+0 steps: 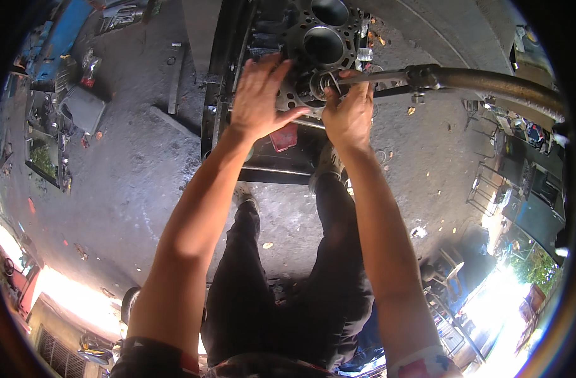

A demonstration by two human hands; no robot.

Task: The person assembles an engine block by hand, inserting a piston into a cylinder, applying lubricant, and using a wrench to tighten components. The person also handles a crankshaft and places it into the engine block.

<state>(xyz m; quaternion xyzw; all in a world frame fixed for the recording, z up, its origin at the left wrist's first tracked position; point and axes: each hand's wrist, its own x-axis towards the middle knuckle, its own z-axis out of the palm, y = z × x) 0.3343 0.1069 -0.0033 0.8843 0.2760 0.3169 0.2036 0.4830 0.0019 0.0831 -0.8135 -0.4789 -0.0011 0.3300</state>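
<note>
The left hand [257, 99] is spread over the left edge of the engine block [294, 33]. The right hand [349, 114] bends at a round metal part [323, 82], at the block's near end; whether pinching, I cannot tell. Rightward, a pipe [483, 80] narrows the room; leftward, floor [136, 157] extends widely.

Obstacle beside right hand [351, 116]: metal bar [489, 82]

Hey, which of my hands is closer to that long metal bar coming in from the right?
Your right hand. It's at the left end of the metal bar; your left hand is farther left, spread open by the engine block.
</note>
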